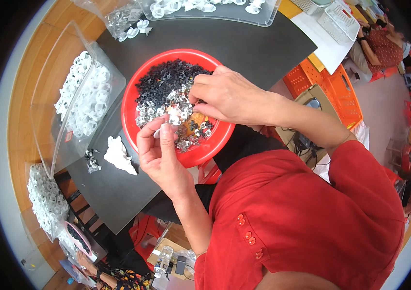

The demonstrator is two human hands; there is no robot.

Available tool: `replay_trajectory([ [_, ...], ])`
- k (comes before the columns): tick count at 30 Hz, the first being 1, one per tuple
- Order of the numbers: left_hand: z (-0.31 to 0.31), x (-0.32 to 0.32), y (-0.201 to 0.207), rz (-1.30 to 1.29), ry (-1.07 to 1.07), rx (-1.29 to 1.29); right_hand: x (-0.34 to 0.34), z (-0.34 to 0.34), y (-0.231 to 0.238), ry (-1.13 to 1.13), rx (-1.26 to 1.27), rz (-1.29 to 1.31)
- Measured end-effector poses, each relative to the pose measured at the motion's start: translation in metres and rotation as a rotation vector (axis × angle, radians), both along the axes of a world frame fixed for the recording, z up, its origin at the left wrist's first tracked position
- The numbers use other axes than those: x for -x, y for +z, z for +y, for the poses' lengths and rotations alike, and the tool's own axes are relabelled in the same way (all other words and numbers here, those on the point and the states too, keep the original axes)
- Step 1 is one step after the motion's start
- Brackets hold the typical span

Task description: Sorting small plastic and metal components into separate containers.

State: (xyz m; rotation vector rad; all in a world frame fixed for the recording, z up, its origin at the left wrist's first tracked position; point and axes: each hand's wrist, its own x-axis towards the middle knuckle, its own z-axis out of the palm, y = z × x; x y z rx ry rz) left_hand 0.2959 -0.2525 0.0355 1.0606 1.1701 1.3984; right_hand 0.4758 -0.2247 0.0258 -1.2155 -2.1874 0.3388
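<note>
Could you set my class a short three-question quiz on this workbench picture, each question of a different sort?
1. True or false: the red bowl holds a mix of small black pieces and shiny metal pieces.
2. Multiple choice: where is the right hand? A) on the orange crate B) reaching into the red bowl C) resting in the lap
3. Fill in: the left hand pinches a small ____ part at the bowl's near rim.

Key
1. True
2. B: its fingertips are down among the pieces.
3. White. More white parts fill the clear tray on the person's left.
</note>
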Motion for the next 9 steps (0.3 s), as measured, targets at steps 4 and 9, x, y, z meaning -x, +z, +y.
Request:
replay_trajectory([
  [4, -0.001, -0.003, 0.001, 0.06, -0.106, 0.096, 0.0, -0.005, 0.019, 0.001, -0.062, 0.095],
  [9, -0.001, -0.001, 0.006, -0.092, -0.212, 0.188, 0.003, -0.005, 0.027, 0.06, -0.27, 0.056],
])
